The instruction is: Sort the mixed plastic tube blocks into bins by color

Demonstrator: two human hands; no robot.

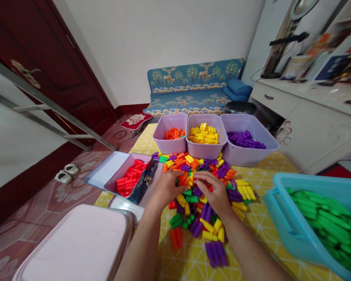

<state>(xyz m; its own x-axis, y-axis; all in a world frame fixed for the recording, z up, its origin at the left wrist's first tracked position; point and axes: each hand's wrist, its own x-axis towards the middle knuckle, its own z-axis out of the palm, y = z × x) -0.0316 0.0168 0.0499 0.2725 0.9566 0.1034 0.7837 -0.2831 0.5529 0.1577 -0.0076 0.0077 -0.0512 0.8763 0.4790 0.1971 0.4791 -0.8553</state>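
Purple block (215,254) lies toward the near edge of the surface (178,270). Teal tub (295,235) of green pieces (324,222) stands at the right edge. Left hand (169,188) and right hand (215,192), both partly curled, are at the mixed pieces (204,212) mid-surface; whether either grips one cannot be told. Box (113,181) of red pieces (130,179): left edge. Three lilac bins (206,150) along far edge: orange pieces (174,134), yellow pieces (204,135), purple pieces (245,139).

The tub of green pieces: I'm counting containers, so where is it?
The turquoise tub is at the head view's right edge, right of the right hand, nearer than the bin of purple pieces.
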